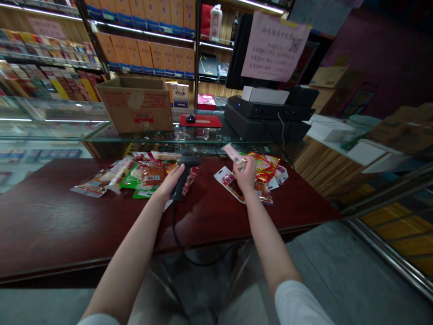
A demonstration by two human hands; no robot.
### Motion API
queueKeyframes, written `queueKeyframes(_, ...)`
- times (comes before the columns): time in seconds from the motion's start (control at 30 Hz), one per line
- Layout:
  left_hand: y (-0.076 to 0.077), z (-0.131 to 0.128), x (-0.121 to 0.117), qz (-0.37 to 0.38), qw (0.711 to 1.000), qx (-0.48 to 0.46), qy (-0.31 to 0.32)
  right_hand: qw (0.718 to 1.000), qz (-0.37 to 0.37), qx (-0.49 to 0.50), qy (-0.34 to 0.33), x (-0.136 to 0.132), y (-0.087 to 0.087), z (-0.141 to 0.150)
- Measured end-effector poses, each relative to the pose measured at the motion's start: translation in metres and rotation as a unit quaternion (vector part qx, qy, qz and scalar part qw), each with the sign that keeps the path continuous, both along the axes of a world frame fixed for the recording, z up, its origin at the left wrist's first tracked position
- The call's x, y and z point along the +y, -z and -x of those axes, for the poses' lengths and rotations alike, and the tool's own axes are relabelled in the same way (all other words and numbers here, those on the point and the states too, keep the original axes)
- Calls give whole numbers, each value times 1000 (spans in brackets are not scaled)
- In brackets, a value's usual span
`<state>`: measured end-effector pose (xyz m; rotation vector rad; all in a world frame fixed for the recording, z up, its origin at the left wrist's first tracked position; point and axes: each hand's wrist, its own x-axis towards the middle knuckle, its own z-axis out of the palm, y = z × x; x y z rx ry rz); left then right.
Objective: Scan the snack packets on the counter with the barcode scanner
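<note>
Slantwise, snack packet (234,155) toward barcode scanner (181,178)

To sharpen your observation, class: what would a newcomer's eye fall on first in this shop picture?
Over the dark red counter, the left hand holds a black corded scanner and the right hand holds a small pink-and-white packet. Colourful snack packets lie spread beneath them. A pink paper notice hangs at the upper right.

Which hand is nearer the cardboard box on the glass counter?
Left. The left hand, gripping a corded barcode scanner, is in front of the cardboard box and off to its right. The right hand, holding a snack packet, is farther right.
</note>
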<state>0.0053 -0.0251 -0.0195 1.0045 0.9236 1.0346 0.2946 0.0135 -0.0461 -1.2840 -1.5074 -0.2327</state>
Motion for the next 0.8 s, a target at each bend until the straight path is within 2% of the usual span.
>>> queueKeyframes(0.07,0,8,8,12,993,13,-113,997,-4,21,76,4,-6,-25)
queueKeyframes(0.13,3,13,14,24,984,28,-175,992,22,35,123,8,-6,-50)
queueKeyframes(0.17,5,13,17,31,983,32,-179,988,46,38,141,9,-4,-61)
queueKeyframes(0.27,13,6,23,59,988,22,-138,977,102,20,183,9,3,-79)
queueKeyframes(0.37,19,-10,24,68,992,-15,-101,974,95,-1,205,6,5,-77)
queueKeyframes(0.47,17,-20,23,73,994,-55,-62,985,56,-24,164,3,0,-54)
queueKeyframes(0.57,6,-13,19,88,992,-79,-50,995,80,-59,30,4,-3,-12)
queueKeyframes(0.63,-3,-1,16,87,990,-94,-60,983,162,-76,-45,7,-2,22)
queueKeyframes(0.67,-6,6,14,82,989,-102,-65,970,222,-80,-60,10,0,39)
queueKeyframes(0.73,-11,17,10,77,988,-113,-72,932,343,-99,-56,18,1,70)
queueKeyframes(0.8,-12,24,7,79,988,-114,-74,896,425,-126,-30,27,-1,95)
